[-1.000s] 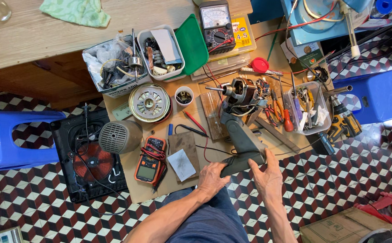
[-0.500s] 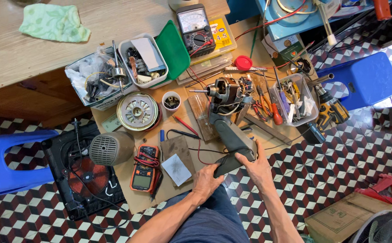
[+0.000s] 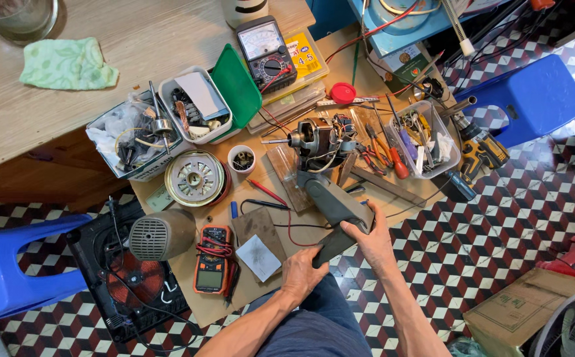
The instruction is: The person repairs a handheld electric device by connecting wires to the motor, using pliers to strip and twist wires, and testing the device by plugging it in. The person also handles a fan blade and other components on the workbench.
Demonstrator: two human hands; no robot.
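Observation:
A grey fan body (image 3: 332,198) lies on a cardboard sheet on the floor, its bare motor (image 3: 317,140) with shaft pointing left at the far end. My right hand (image 3: 368,236) grips the near end of the fan's grey neck. My left hand (image 3: 304,270) holds the dark base of the same fan from below. An orange digital multimeter (image 3: 213,260) with red and black leads rests left of my left hand, beside a small grey pad with white paper (image 3: 259,256).
A round metal motor cover (image 3: 194,177), grey motor housing (image 3: 162,234), small cup (image 3: 242,158), parts tubs (image 3: 192,106), an analog meter (image 3: 268,49), a tool tray (image 3: 423,140), a yellow drill (image 3: 479,149), blue stools (image 3: 525,96), a black cooktop (image 3: 129,277), a cardboard box (image 3: 525,311).
The view has shifted a little. Both hands stay on the fan's near end; the right hand has closed further onto the grey neck and the left onto the base.

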